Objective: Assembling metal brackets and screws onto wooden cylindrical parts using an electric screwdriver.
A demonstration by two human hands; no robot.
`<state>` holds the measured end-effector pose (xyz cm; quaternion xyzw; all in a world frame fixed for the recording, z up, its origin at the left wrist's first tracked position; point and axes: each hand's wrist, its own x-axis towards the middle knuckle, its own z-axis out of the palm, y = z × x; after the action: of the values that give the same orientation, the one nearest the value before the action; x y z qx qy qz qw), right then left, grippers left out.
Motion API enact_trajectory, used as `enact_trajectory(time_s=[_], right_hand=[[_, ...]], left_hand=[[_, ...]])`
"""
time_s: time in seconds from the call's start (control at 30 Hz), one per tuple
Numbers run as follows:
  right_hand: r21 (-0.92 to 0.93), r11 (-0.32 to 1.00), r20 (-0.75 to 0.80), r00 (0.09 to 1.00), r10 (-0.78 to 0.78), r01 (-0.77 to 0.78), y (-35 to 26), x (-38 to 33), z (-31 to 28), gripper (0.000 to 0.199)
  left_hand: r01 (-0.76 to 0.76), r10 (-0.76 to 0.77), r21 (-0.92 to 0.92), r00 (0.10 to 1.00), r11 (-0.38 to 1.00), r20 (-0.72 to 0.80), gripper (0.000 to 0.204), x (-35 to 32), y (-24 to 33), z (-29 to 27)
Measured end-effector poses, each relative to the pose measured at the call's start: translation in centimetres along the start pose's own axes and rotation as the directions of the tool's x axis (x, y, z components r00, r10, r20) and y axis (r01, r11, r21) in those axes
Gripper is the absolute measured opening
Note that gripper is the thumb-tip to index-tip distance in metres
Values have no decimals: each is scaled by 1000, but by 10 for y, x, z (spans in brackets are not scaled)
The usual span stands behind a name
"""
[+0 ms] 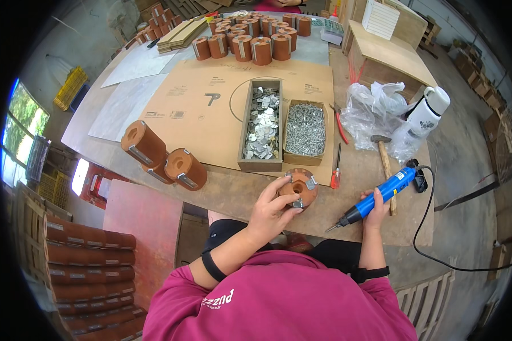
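My left hand grips a reddish-brown cylinder with a hole in its top, at the table's near edge. Small metal clips sit on the cylinder's rim; my thumb and a finger press around the nearest clip. My right hand is wrapped round a blue electric screwdriver, its bit pointing down and left, apart from the cylinder. Just beyond the cylinder stand a wooden tray of flat metal pieces and a carton of screws.
More brown cylinders stand at left, a large group at the back. A hammer, red-handled pliers, a small screwdriver, plastic bags and a white bottle lie or stand right. The screwdriver's black cable trails right.
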<state>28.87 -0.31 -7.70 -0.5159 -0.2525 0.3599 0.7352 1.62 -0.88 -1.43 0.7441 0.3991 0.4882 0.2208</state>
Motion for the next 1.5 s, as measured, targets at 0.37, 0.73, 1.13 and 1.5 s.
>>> enact_trajectory(time_s=[0.37, 0.73, 1.13, 1.5], right_hand=[[-21, 1000, 45, 999, -3, 4, -4, 3, 1, 30], [-5, 1000, 19, 1000, -25, 25, -2, -8, 1, 29], [1, 1000, 19, 1000, 6, -6, -7, -3, 6, 31], [33, 999, 15, 1000, -23, 23, -2, -3, 2, 32]], left_hand=[[-226, 214, 140, 972, 964, 97, 42, 78, -9, -21], [-217, -458, 724, 649, 655, 608, 27, 168, -58, 46], [-218, -416, 721, 693, 658, 589, 37, 169, -71, 50], [-38, -287, 540, 814, 841, 505, 30, 167, -75, 39]])
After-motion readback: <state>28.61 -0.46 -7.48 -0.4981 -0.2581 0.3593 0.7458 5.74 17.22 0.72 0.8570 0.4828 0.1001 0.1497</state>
